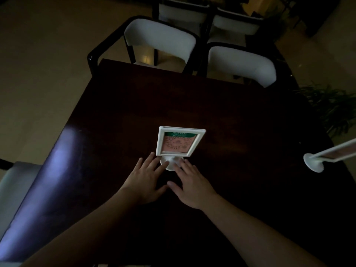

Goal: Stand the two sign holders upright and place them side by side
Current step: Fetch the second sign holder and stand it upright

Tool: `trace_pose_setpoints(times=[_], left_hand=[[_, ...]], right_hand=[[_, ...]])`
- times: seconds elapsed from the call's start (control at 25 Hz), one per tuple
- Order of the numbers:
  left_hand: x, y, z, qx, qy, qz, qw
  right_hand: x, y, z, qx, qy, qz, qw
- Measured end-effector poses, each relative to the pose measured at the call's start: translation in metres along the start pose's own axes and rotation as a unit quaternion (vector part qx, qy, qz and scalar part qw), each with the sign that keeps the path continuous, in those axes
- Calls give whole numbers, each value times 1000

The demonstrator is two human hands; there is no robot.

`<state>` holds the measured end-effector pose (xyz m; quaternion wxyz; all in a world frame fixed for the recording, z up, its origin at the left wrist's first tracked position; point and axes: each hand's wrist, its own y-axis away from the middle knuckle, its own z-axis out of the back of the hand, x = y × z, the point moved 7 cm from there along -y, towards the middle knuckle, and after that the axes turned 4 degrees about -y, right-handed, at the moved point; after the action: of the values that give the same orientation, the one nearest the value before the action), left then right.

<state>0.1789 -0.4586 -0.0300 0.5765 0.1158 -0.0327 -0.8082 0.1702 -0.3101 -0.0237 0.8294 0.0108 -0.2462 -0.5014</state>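
1. Starting on the left: the left hand (pixel 146 177) is lying flat on the dark surface (pixel 119 116), fingers spread and relaxed, palm down. Its fingertips (pixel 167 162) are touching the left edge of the round white base (pixel 170 164), but it's not wrapped around anything.

2. Middle: the first sign holder (pixel 181 140) is already standing up, white frame with a pink and green card facing the person. It sits dead ahead of both hands, the base right between the two sets of fingertips.

3. Next over, the right hand (pixel 189 185) is doing the same thing: open, flat, fingers splayed, tips resting on the right side of that base. So both hands look like they're steadying it, not holding it. Nothing is pinched or lifted as far as I can tell.

4. Far right is where it matters: the second sign holder (pixel 331 154) is well apart from the first, near the right edge of the surface. It's tipped over, its round foot pointing back toward the middle and the frame running off to the right and out of view, so its long axis goes roughly left to right.

5. My guess: the right hand is way closer to it, so that's the one to reach across, grab near the foot and stand it up, then bring it in just beside the first one. That half isn't done yet.

6. It's pretty dim in there, so I can't read the card text.
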Motion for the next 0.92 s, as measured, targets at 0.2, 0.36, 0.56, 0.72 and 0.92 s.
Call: trace_pose_setpoints(times=[0.2, 0.36, 0.56, 0.72, 0.92], left_hand=[[-10, -9, -13, 14, -9, -8, 1000], [-22, -15, -15, -1, 5, -17, 1000], [-62, -30, -15, 2, 14, -36, 999], [-108, -51, -18, 13, 17, -52, 998], [-174, -84, -25, 25, 10, -77, 997]], right_hand=[[-3, -5, -14, 29, 5, -31, 999], [-14, 1, -15, 20, -2, -35, 999], [-47, 20, -7, 16, -13, -51, 998], [-89, 43, 2, 10, -27, -71, 997], [-149, 78, 17, -4, -39, -106, 994]])
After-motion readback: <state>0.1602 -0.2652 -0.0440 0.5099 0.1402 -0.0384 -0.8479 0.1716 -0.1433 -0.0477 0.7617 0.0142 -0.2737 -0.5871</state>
